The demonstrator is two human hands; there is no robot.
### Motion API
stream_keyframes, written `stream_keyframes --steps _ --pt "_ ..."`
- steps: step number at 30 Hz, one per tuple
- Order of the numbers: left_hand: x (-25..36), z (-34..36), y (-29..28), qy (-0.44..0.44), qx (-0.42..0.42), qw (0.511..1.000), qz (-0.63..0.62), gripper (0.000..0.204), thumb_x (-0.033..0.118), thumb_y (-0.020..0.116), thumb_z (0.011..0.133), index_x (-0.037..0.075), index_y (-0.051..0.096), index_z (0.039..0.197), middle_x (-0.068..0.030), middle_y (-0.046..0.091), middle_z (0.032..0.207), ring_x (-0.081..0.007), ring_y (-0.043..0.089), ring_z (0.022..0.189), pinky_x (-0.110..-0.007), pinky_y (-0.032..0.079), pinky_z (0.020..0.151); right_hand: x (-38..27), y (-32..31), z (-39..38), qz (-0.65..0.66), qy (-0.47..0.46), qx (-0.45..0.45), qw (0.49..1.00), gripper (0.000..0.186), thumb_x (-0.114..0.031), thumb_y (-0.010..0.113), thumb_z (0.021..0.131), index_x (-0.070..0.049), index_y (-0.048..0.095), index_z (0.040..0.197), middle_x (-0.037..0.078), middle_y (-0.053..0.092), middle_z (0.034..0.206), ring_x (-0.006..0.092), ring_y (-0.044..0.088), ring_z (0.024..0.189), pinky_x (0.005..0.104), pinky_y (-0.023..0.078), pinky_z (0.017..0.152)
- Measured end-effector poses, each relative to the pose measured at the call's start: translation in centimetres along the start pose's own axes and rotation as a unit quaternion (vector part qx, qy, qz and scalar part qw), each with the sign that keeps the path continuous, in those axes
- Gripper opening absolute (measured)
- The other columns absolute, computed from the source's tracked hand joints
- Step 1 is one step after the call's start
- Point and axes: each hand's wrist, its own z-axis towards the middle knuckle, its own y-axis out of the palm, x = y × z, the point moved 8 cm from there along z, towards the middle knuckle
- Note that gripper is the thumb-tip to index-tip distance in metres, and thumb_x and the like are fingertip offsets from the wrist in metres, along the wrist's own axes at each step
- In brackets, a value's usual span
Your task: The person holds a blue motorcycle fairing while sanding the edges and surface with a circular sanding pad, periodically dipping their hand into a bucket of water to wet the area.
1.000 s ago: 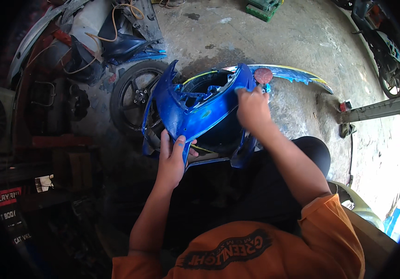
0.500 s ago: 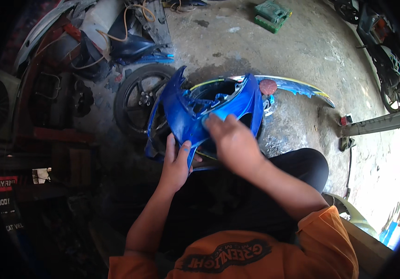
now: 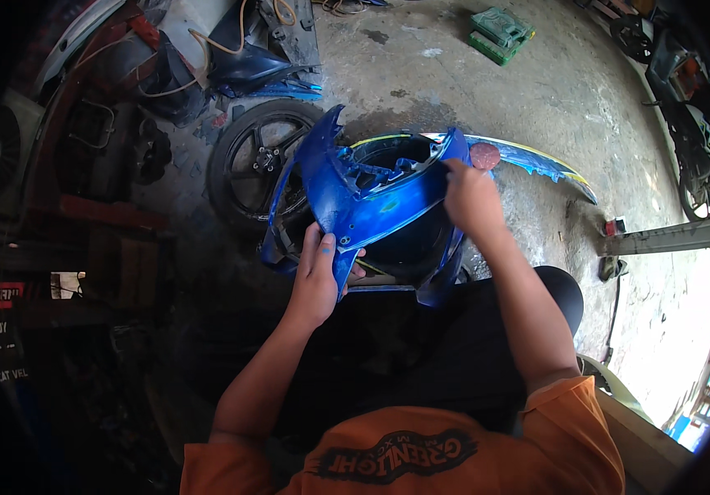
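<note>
I hold a blue motorbike fairing with my left hand, fingers wrapped round its lower left edge and thumb on the front. My right hand is at the fairing's upper right edge, fingers curled; what they hold, if anything, is hidden. Just beyond that hand is a round reddish pad, near a long panel with blue, white and yellow markings. Behind the fairing lies a black wheel with a tyre.
Dark body panels and hoses crowd the back left. A green box sits on the concrete floor. A parked motorbike stands at the right, near a grey beam. Dark machinery fills the left.
My right hand swept down-left across the fairing's face, then back up-right to its edge. My left hand keeps its grip, shifting slightly up in the picture along with the fairing's lower part.
</note>
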Motion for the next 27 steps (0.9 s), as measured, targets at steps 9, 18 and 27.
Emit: stream_keyframes --steps 9,18,27 --pt "-0.5 -0.3 -0.9 0.006 0.029 0.999 -0.017 0.037 0.031 0.035 0.117 0.01 0.042 0.147 -0.0119 0.071 0.109 -0.0146 0.071 0.079 -0.024 0.05 0.055 -11.6 -1.7 -7.3 0.056 -0.282 0.01 0.958 0.04 0.001 0.063 0.083 -0.006 0.073 0.121 0.02 0.077 0.114 0.037 0.072 0.095 0.0454 0.062 0.082" --pt "-0.8 -0.2 -1.2 -0.013 0.036 0.999 0.007 0.039 0.029 0.033 0.117 0.008 0.046 0.148 -0.0132 0.072 0.113 -0.0182 0.073 0.084 -0.026 0.051 0.058 -13.6 -2.2 -9.8 0.05 -0.342 -0.026 0.938 0.038 -0.001 0.07 0.08 -0.005 0.075 0.117 0.015 0.074 0.125 0.0358 0.071 0.096 0.0431 0.061 0.086" --pt "-0.8 0.2 -1.2 -0.064 0.01 0.997 -0.049 0.04 0.032 0.049 0.114 0.011 0.052 0.148 -0.0095 0.071 0.116 -0.0184 0.074 0.088 -0.029 0.056 0.067 -11.6 -1.3 -8.5 0.038 -0.326 0.031 0.944 0.033 -0.005 0.076 0.077 -0.004 0.072 0.109 0.018 0.065 0.099 0.0391 0.064 0.094 0.0478 0.056 0.086"
